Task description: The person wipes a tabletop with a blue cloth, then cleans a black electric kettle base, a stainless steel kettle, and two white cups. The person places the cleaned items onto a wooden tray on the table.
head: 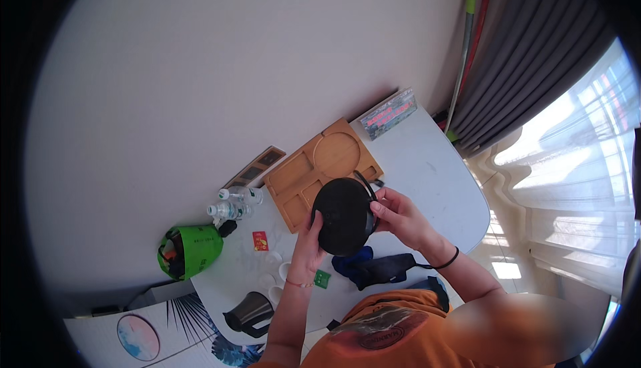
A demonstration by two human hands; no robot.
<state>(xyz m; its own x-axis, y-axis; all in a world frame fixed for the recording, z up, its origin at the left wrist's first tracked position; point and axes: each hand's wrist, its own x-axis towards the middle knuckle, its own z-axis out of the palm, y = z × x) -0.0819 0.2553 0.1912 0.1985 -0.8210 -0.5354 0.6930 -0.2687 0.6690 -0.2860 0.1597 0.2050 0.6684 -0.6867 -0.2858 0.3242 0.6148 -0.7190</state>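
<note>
I hold a round black case above the table with both hands. My left hand grips its left side, the thumb lying on the flat face. At the opposite side, the fingers and thumb of my right hand pinch the rim, near a black strap that stands out from it. Whether the case is zipped closed all round cannot be seen. Beneath my hands, a dark blue fabric bundle lies on the white table. A wooden compartment tray is partly covered by the case.
Two clear plastic bottles and a green bag stand to the left. White cups, a dark kettle, a red packet and a green packet are nearer me. A printed box leans toward the wall.
</note>
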